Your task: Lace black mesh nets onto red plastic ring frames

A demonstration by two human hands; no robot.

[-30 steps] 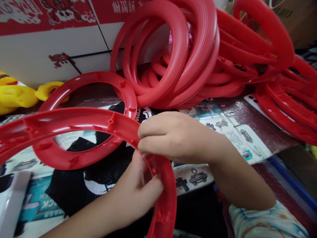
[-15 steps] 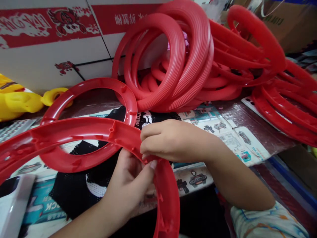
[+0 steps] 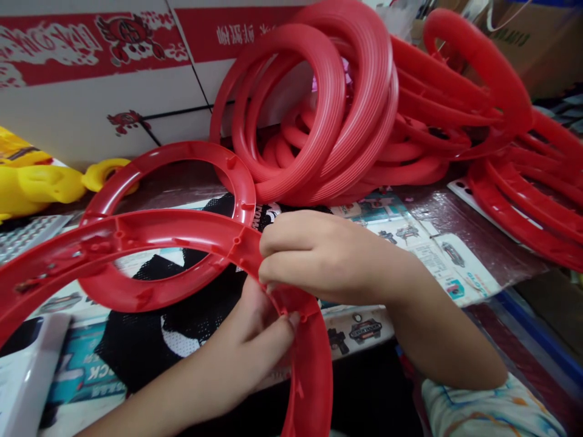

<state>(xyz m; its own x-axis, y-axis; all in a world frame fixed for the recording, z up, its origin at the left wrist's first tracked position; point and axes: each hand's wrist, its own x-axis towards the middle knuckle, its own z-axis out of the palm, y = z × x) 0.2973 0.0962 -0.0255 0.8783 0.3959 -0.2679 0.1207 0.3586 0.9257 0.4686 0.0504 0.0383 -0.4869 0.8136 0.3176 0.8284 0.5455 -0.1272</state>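
Observation:
A large red plastic ring [image 3: 150, 233] is held up close to the camera, its ribbed inner side facing me. My right hand [image 3: 325, 255] is curled over the ring's rim from above, fingers closed on it. My left hand [image 3: 252, 343] pinches the same stretch of rim from below, thumb against the inner edge. A second red ring [image 3: 182, 159] lies flat on the table just behind the held one. Under both rings lies a black mesh cloth [image 3: 150, 340] with white print.
A heap of red rings [image 3: 359, 97] leans against a red-and-white carton [image 3: 82, 79] at the back, with more rings [image 3: 523, 188] at the right. Yellow plastic parts [image 3: 40, 182] sit at the left. Printed toy cards [image 3: 423, 249] cover the table; a blue edge [image 3: 537, 340] runs along its right.
The held ring has turned a little within my hands, its pegs shifting right. My left thumb has slid up along the inner rim. Both hands stay in place.

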